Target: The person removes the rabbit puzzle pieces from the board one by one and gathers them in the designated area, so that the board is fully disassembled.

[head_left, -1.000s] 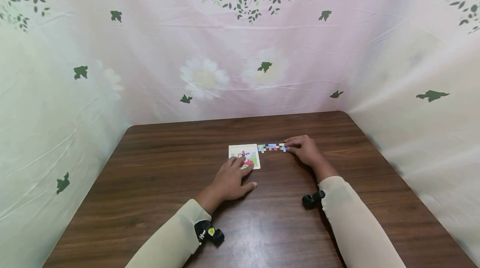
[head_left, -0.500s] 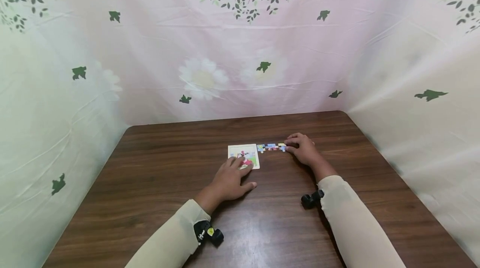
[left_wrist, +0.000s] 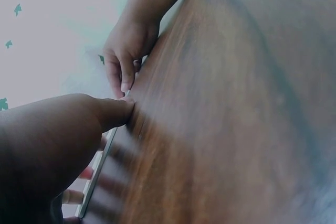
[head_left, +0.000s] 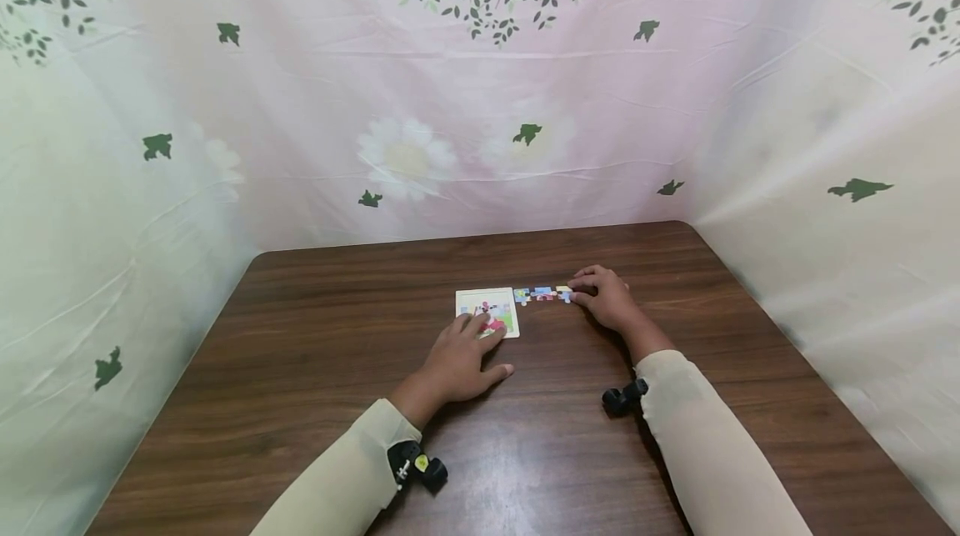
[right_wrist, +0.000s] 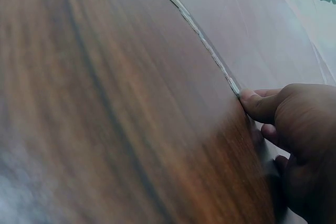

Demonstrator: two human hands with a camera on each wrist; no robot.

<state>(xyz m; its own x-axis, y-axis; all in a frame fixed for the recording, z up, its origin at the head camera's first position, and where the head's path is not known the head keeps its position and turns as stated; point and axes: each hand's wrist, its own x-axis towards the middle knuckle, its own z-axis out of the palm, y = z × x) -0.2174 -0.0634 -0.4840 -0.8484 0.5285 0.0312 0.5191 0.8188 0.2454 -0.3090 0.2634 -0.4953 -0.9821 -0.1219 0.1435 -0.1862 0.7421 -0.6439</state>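
My left hand [head_left: 456, 359] rests its spread, fairly straight fingers on a small square picture puzzle board [head_left: 486, 294] with a pale border. The fingers cover part of its picture. Against the board's right edge lies a short row of jigsaw pieces [head_left: 543, 293], mostly blue and pink. At the row's right end, my right hand [head_left: 606, 301] pinches a jigsaw piece [head_left: 564, 294] between thumb and fingers. Seen edge-on in the right wrist view, the thumb [right_wrist: 253, 103] meets the end of that row. The piece's right side is hidden by the fingertips.
Everything lies flat on a dark wood-grain table [head_left: 315, 336]. Its far edge meets a pale cloth backdrop [head_left: 480, 144] printed with leaves, birds and flowers. Cloth also hangs at both sides. Black wrist cameras are strapped at both cuffs.
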